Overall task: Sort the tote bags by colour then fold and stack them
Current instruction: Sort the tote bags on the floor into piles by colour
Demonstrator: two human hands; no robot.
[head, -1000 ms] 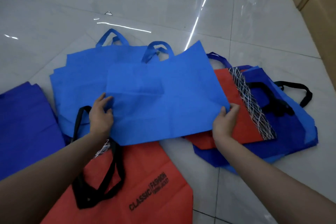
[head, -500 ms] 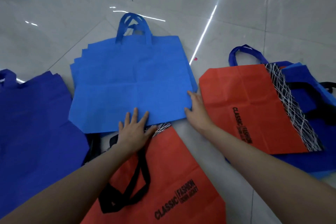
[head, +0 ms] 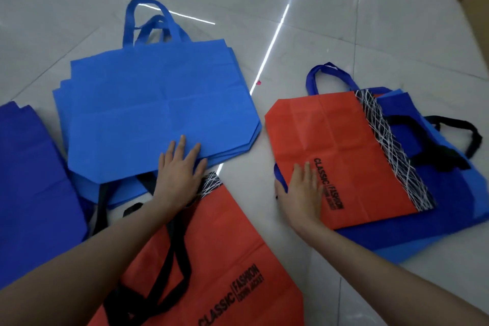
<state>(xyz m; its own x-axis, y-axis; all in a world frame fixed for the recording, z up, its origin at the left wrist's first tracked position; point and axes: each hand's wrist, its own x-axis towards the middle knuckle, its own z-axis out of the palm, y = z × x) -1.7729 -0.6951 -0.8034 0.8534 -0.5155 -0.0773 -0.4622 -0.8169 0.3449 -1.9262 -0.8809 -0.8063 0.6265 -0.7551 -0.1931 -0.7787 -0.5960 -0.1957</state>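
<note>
We find the sorting partly done. The light blue bags (head: 158, 103) lie as a rough stack on the floor (head: 344, 21), with edges stepped and handles pointing away from us. A dark blue pile (head: 34, 180) lies just beside it at the left. One orange bag (head: 211, 259) lies nearest us, its top end meeting the light blue stack. At the right a second orange bag (head: 338, 153) rests on a mixed heap (head: 436, 206) of dark blue and light blue bags, so that heap is unsorted. We see no bag folded, and in our judgement folding and final stacking remain. The left hand (head: 180, 172) lies flat, fingers spread, on the near edge of the light blue stack. The right hand (head: 301, 193) lies flat, fingers straight, on the near corner of the second orange bag, gripping nothing. Every bag lies flat, and we see nothing inside any.
</note>
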